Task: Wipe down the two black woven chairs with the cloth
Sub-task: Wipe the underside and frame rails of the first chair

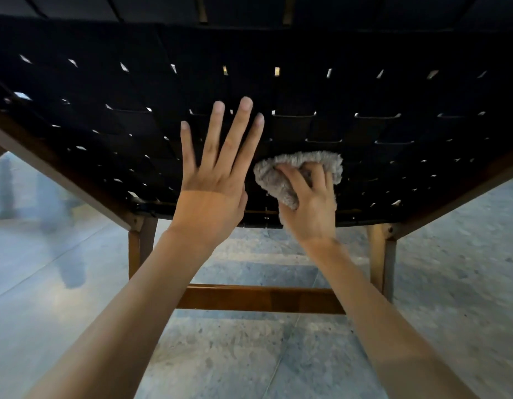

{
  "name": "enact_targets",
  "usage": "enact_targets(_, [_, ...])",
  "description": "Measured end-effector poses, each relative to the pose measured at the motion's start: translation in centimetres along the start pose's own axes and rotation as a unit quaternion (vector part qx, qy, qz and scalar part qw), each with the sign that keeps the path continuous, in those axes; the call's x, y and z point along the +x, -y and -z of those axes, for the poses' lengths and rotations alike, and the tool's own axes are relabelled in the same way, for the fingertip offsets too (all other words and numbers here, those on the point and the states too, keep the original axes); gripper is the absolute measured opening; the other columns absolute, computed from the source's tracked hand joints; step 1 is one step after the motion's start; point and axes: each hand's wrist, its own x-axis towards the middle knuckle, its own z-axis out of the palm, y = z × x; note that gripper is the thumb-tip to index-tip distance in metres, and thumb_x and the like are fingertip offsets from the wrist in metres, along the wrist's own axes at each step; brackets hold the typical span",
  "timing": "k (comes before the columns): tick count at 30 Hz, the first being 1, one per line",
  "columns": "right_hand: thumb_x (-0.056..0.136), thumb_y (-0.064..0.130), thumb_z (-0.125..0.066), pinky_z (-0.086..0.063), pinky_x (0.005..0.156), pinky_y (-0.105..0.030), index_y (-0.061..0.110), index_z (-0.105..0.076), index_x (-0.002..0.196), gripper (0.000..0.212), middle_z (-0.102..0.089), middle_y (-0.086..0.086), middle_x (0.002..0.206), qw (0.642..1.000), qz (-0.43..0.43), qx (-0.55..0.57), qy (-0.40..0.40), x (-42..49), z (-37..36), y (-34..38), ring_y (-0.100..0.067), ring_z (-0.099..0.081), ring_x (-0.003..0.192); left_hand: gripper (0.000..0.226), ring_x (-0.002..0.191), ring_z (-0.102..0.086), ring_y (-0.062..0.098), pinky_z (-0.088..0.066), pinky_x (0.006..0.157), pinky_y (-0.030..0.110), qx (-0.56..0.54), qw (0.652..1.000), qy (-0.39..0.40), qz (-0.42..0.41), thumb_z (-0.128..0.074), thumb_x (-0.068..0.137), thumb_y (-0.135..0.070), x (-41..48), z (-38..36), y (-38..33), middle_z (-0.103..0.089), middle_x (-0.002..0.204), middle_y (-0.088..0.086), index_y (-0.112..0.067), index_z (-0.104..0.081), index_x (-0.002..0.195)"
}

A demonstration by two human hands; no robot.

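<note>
My right hand point(310, 203) clutches the grey cloth point(292, 171) against the black woven seat point(364, 125); left hand point(215, 180) flat, fingers spread.

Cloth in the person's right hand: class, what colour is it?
The cloth is a fluffy greyish-beige, seen best in the head view.

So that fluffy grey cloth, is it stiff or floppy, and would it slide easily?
Probably floppy: the cloth bunches into a wad inside the right hand, with folds bulging past the fingers. Likely light, since curled fingers alone carry it. Its fuzzy pile should drag slightly on the black woven seat rather than skate.
</note>
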Motion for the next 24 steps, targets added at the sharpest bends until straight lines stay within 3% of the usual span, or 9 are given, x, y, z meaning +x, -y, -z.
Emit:
enact_targets(5, [0.072,-0.007,-0.071,-0.053,0.086,-0.052,0.011,-0.069,0.114,0.046,-0.06,-0.02,0.107,0.987,-0.037,-0.005,0.155,-4.4,-2.7,-2.1,-0.042,-0.055,0.105,0.09,0.143,0.015,0.034,-0.003,0.113,0.064,0.009,1.0,0.015,0.002,-0.053,0.087,-0.018,0.2,-0.1,-0.1,0.023,0.153,0.007,-0.015,0.008,0.152])
enact_targets(10, [0.08,-0.002,-0.066,-0.049,0.094,-0.048,0.012,-0.068,0.117,0.04,-0.056,-0.016,0.113,0.975,-0.052,0.018,0.217,-1.8,-0.1,-0.7,-0.036,-0.053,0.109,0.09,0.145,0.013,0.034,-0.003,0.113,0.065,0.022,1.0,0.017,0.009,-0.052,0.088,-0.019,0.2,2.2,0.7,0.025,0.153,0.007,-0.016,0.012,0.151])
enact_targets(12, [0.077,-0.003,-0.069,-0.053,0.085,-0.045,0.007,-0.07,0.111,0.035,-0.058,-0.018,0.108,0.984,-0.045,0.056,0.165,-1.4,1.7,0.2,-0.035,-0.057,0.101,0.089,0.145,0.011,0.033,-0.004,0.113,0.065,0.022,1.0,0.017,0.002,-0.053,0.088,-0.02,0.0,2.2,0.9,0.022,0.154,0.007,-0.017,0.01,0.152])
enact_targets(15, [0.073,0.001,-0.078,-0.05,0.087,-0.034,0.007,-0.069,0.111,0.04,-0.057,-0.018,0.105,0.993,-0.015,0.113,-0.012,-0.8,5.5,3.4,-0.032,-0.056,0.097,0.089,0.145,0.01,0.033,-0.005,0.113,0.066,0.005,1.0,0.004,-0.006,-0.058,0.087,-0.018,-0.5,2.1,1.3,0.016,0.155,0.01,-0.018,0.003,0.153])
enact_targets(18, [0.076,0.005,-0.075,-0.048,0.087,-0.036,0.005,-0.065,0.117,0.043,-0.053,-0.021,0.105,0.981,0.045,0.13,-0.136,3.0,8.7,6.2,-0.028,-0.051,0.101,0.087,0.145,0.005,0.037,-0.005,0.113,0.066,-0.012,1.0,-0.011,0.023,-0.062,0.086,-0.017,-0.5,2.1,1.8,0.008,0.156,0.013,-0.017,-0.007,0.153])
enact_targets(24, [0.072,0.004,-0.073,-0.041,0.098,-0.037,0.0,-0.063,0.118,0.047,-0.05,-0.028,0.114,0.982,0.024,0.116,-0.15,8.0,8.9,9.4,-0.039,-0.05,0.107,0.09,0.145,0.004,0.038,-0.007,0.113,0.064,-0.02,0.998,-0.005,0.063,-0.064,0.083,-0.014,-1.0,2.1,2.3,0.002,0.159,0.016,-0.016,-0.007,0.153])
